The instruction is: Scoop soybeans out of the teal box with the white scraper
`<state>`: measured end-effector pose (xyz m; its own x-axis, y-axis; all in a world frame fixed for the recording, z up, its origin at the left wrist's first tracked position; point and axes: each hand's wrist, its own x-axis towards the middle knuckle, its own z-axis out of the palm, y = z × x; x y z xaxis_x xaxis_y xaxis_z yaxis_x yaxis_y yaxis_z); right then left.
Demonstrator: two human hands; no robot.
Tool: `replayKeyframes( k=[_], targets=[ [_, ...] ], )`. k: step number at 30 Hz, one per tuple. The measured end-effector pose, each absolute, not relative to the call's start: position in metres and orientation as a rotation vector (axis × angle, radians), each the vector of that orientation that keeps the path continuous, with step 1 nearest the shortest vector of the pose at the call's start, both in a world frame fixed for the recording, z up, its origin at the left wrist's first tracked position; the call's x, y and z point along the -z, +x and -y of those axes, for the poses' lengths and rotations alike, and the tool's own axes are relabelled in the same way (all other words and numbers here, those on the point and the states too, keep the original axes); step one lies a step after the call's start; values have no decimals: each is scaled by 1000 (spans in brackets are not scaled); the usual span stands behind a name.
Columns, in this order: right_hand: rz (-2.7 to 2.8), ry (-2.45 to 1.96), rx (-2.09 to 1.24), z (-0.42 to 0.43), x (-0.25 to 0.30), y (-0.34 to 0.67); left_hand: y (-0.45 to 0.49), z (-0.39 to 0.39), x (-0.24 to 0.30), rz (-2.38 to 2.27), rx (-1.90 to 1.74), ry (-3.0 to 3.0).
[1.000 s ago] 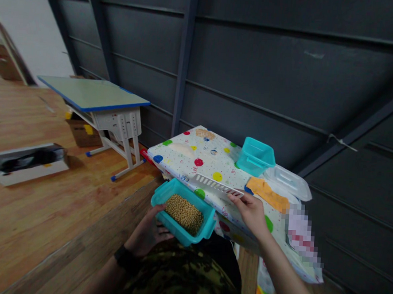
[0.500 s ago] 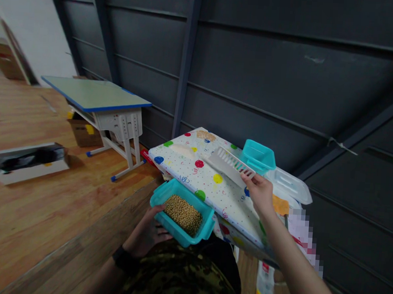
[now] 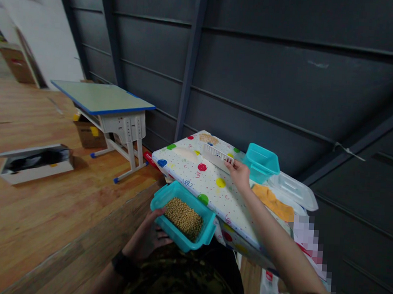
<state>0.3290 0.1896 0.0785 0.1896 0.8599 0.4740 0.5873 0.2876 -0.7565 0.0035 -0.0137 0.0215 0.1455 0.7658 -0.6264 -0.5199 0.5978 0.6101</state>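
The left hand [image 3: 147, 232] is clamping the near side of a teal tub [image 3: 190, 199], thumb over the rim and fingers beneath. The tub is hanging just off the near edge of the counter [image 3: 184, 177] and is carrying a bed of round, tan beans [image 3: 183, 217]. The right hand [image 3: 239, 174] is pinching the near end of a white slotted tool [image 3: 217, 160] above the dotted cover. The tool is standing on its long edge, slots uppermost; whether that edge is touching the cover cannot be told. A pale patch [image 3: 184, 154] is lying to its left and a tan patch [image 3: 208, 139] beyond it, both on the counter.

Judged from this posture, the tool is being guided over the counter while the tub is being supported. For best results, the left hand should be holding the tub level, so that no beans are rolling over the rim. The right hand should be keeping the long edge flat and the pinch firm, as a grip at one end is likely leaving the far end prone to twisting. The tool should be staying clear of the second teal tub [image 3: 261, 175].

Compared with half a second earlier, the tool is sitting farther from that second tub and nearer both patches. The orange cloth [image 3: 273, 202] is showing more fully beside the right forearm.
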Motion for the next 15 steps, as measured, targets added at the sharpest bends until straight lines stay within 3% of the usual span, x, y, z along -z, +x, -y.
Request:
replayKeyframes(
  k=[15],
  targets=[
    [1532,-1319,-314,-179,-80,338,4,12,-15,-1061,-951,249]
  ],
)
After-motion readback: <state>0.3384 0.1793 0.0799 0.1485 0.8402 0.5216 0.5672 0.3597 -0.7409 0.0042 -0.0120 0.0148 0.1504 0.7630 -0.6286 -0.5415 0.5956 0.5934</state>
